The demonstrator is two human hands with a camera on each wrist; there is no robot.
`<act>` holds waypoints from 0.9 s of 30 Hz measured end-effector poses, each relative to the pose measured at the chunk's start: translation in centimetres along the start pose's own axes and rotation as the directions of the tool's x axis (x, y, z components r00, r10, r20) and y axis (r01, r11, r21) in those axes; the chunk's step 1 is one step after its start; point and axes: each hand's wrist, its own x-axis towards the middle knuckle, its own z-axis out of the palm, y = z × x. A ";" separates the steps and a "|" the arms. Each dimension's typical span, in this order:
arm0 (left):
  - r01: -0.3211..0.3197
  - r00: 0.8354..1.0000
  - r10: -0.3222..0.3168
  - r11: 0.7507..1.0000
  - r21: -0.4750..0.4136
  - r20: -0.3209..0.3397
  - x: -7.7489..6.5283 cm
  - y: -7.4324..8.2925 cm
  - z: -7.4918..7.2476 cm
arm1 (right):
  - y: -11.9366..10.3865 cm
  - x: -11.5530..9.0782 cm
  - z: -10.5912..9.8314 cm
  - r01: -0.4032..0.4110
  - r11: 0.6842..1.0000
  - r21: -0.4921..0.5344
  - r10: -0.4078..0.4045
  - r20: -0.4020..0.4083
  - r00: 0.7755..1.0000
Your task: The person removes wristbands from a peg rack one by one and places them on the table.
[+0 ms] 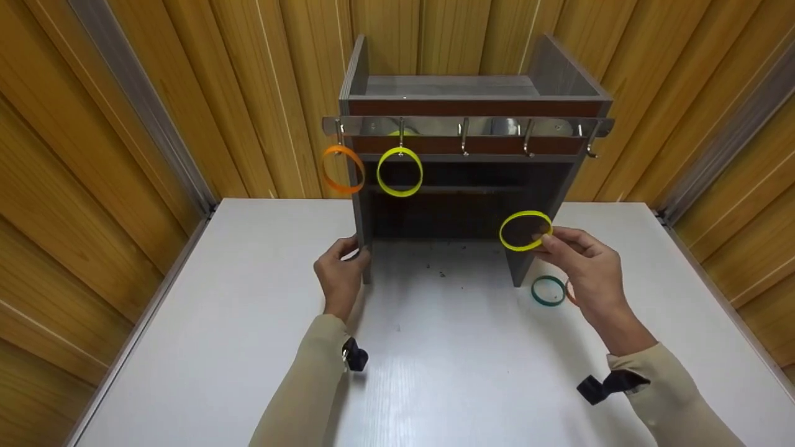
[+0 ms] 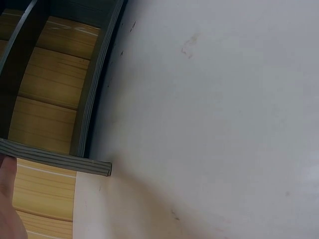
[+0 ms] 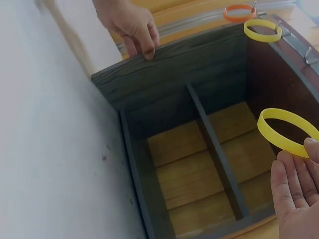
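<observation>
A yellow ring (image 1: 526,213) is pinched at its right edge between the thumb and fingers of my right hand (image 1: 587,273). It is held in front of the rack's right side, below the hooks. My left hand (image 1: 340,273) grips the front edge of the left side panel (image 3: 169,64) of a grey wooden rack (image 1: 478,159), low down. Along the rack's front runs a metal hook rail (image 1: 435,127). An orange ring (image 1: 362,174) hangs from the leftmost hook, and another yellow ring (image 1: 400,194) from the hook beside it.
On the white table (image 1: 435,372), right of the rack, lie a teal ring (image 1: 533,290) and an orange ring (image 1: 569,293), which my right hand partly hides. Wood-patterned walls (image 1: 279,124) stand behind and at both sides. Small dark specks mark the tabletop under the rack.
</observation>
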 end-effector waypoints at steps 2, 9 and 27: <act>-0.007 1.000 0.007 1.000 0.004 0.001 0.0 -0.1 0.0 | 0.3 -0.1 -0.7 -0.006 1.000 -0.001 0.006 -0.014 1.000; -0.037 0.999 0.037 0.999 0.021 0.001 0.1 -0.3 0.0 | 1.5 -0.2 -3.2 -0.020 0.999 0.031 0.021 -0.025 0.999; -0.021 1.000 0.021 1.000 0.008 0.003 0.0 -0.1 0.0 | 3.7 -0.1 -9.4 -0.085 0.985 0.147 0.109 -0.164 0.980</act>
